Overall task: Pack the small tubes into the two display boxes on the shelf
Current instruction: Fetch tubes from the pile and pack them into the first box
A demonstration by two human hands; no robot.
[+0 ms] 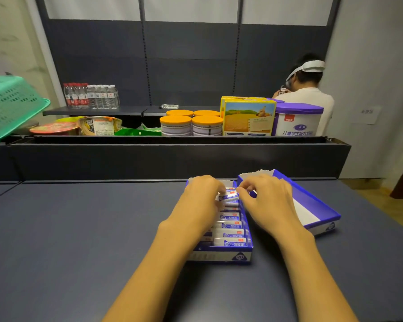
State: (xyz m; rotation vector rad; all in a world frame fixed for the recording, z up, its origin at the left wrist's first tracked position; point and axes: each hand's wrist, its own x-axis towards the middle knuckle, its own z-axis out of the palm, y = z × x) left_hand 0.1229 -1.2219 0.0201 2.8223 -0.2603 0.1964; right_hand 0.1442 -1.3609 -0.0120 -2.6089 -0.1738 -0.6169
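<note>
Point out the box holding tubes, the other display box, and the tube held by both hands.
box holding tubes (221, 256): head view, on its front wall.
other display box (321, 206): head view, on its blue right wall.
held tube (228, 196): head view, on its lit top face.

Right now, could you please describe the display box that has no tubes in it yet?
On the dark shelf stand two blue-and-white display boxes. The empty display box is the angled one beyond the right hand; its neighbour, the filled display box, holds rows of tubes.
</note>
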